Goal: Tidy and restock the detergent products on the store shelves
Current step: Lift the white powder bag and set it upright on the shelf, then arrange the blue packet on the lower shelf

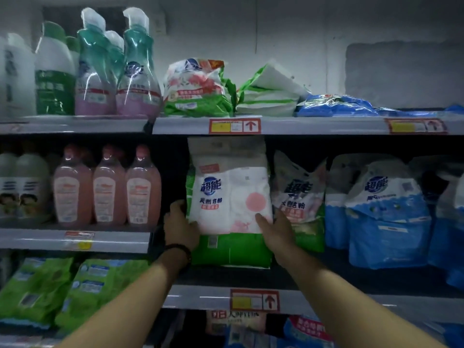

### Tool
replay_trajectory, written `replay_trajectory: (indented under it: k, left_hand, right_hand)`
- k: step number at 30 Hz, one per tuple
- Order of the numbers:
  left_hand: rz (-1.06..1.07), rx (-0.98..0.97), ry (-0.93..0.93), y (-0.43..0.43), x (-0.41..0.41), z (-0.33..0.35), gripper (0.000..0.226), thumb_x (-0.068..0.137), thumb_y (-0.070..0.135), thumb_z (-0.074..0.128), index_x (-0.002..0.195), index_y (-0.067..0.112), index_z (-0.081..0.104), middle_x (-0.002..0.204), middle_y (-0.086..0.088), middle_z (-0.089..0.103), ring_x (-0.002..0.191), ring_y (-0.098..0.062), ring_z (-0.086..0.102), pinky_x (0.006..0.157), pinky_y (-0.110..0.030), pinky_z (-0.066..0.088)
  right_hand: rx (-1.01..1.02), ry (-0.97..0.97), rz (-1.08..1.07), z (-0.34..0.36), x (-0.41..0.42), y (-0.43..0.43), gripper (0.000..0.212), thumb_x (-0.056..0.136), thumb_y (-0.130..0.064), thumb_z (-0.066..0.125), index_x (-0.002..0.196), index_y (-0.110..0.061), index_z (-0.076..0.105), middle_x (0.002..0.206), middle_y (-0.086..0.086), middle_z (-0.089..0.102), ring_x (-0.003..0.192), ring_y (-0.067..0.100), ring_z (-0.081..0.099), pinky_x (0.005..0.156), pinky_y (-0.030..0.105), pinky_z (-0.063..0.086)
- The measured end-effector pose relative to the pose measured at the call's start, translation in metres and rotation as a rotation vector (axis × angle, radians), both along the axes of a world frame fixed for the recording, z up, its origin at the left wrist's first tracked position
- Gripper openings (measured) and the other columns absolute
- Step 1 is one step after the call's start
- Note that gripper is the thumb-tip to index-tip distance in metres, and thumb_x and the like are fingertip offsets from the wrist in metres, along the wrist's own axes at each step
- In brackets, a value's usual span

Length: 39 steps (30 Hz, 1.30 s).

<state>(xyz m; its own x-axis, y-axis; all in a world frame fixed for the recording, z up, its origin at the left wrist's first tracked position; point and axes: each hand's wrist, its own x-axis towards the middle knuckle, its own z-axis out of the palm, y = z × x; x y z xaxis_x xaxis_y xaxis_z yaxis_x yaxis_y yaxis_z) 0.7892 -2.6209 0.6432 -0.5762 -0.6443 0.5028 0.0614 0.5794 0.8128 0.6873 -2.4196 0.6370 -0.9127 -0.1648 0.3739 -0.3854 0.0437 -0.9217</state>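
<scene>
Head view: left hand (180, 223) and right hand (276, 232) clamp the detergent bag (229, 194); best seat it upright beside the neighbouring bag (298, 197).

white-green detergent bag (229, 197), pink bottles (109, 187)

The top of a detergent bag (229, 197) disappears behind the upper shelf lip (313, 125). The left hand (179, 226) loses its fingertips behind the bag's left edge, and the right hand (275, 232) shows only a thumb on the front. Print on the price tags (234, 126) is too blurred to read. A white bottle (15, 76) is cut by the left edge, blue bags (454, 234) by the right, bottom-shelf packets (308, 327) by the lower edge.
</scene>
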Motion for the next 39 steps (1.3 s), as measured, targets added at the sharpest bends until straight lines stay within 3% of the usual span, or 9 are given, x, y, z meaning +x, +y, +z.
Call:
replay_trajectory:
  k: [6,12,16,21,26,30,33,37,39]
  left_hand:
    - [0.126,-0.507,-0.506,0.038,-0.023,-0.072,0.066,0.099,0.063,0.045,0.157,0.044,0.02,0.165,-0.018,0.012,0.149,-0.046,0.016,0.121,-0.052,0.024]
    - [0.219,-0.637,-0.423,0.037,-0.029,-0.096,0.067,0.104,0.06,0.033,0.163,0.036,0.014,0.166,-0.022,0.02,0.153,-0.048,0.013,0.122,-0.055,0.022]
    - [0.148,-0.618,-0.474,0.034,-0.03,-0.092,0.067,0.105,0.057,0.033,0.164,0.034,0.013,0.166,-0.024,0.016,0.154,-0.05,0.005,0.125,-0.056,0.013]
    - [0.205,-0.673,-0.149,0.058,-0.006,-0.096,0.04,0.099,0.03,0.054,0.136,0.013,0.055,0.142,-0.025,0.049,0.138,-0.047,0.037,0.114,-0.058,0.035]
    - [0.054,-0.858,0.153,0.119,0.053,-0.173,0.015,0.088,0.016,0.067,0.102,0.01,0.066,0.107,-0.014,0.062,0.098,-0.037,0.054,0.084,-0.046,0.043]
    - [-0.157,-0.764,-0.129,0.149,0.073,-0.265,0.029,0.079,0.021,0.071,0.108,0.019,0.066,0.114,-0.005,0.059,0.1,-0.031,0.055,0.084,-0.044,0.05]
    - [-0.264,-0.668,-0.419,0.155,0.075,-0.315,0.053,0.073,0.029,0.074,0.125,0.033,0.062,0.137,0.0,0.056,0.125,-0.029,0.053,0.1,-0.045,0.053]
    - [-0.307,-0.617,-0.734,0.155,0.065,-0.344,0.08,0.084,0.048,0.064,0.156,0.049,0.028,0.173,-0.002,0.008,0.159,-0.037,0.002,0.126,-0.051,0.022]
    - [-0.304,-0.652,-0.836,0.152,0.054,-0.348,0.087,0.088,0.053,0.059,0.159,0.053,0.009,0.171,0.002,-0.015,0.158,-0.036,-0.014,0.128,-0.052,0.008]
  right_hand:
    - [0.342,0.2,0.004,-0.047,-0.019,-0.005,0.062,0.085,-0.02,0.086,0.141,-0.019,0.058,0.128,-0.003,0.068,0.118,0.02,0.065,0.094,0.029,0.054]
    - [0.48,0.299,-0.168,-0.06,-0.021,-0.012,0.077,0.088,-0.037,0.082,0.154,-0.026,0.044,0.144,0.004,0.06,0.129,0.028,0.059,0.107,0.044,0.053]
    - [0.551,0.17,-0.105,-0.041,-0.005,-0.002,0.08,0.091,-0.028,0.081,0.159,-0.016,0.041,0.151,0.01,0.058,0.134,0.033,0.058,0.108,0.035,0.049]
    - [0.021,0.266,-0.125,-0.031,0.071,0.04,0.031,0.097,-0.015,0.071,0.126,-0.023,0.07,0.114,-0.003,0.074,0.104,0.015,0.069,0.089,0.031,0.058]
    - [-0.024,0.12,0.004,-0.126,0.132,0.105,0.009,0.096,-0.012,0.074,0.091,-0.019,0.075,0.085,-0.003,0.076,0.083,0.016,0.073,0.074,0.03,0.058]
    - [-0.092,-0.169,-0.144,-0.243,0.147,0.134,0.004,0.082,-0.013,0.077,0.082,-0.017,0.077,0.081,-0.001,0.078,0.079,0.018,0.072,0.074,0.035,0.057]
    - [-0.154,-0.381,-0.213,-0.308,0.165,0.148,0.009,0.083,-0.011,0.082,0.076,-0.011,0.076,0.069,-0.002,0.077,0.07,0.003,0.069,0.072,0.029,0.053]
    - [-0.328,-0.752,-0.052,-0.381,0.158,0.15,0.007,0.091,-0.035,0.076,0.087,-0.039,0.071,0.079,-0.012,0.074,0.077,0.007,0.074,0.07,0.011,0.052]
    - [-0.152,-0.596,-0.129,-0.424,0.138,0.147,0.03,0.072,-0.038,0.087,0.096,-0.04,0.069,0.08,-0.005,0.078,0.076,0.015,0.079,0.084,0.009,0.052]
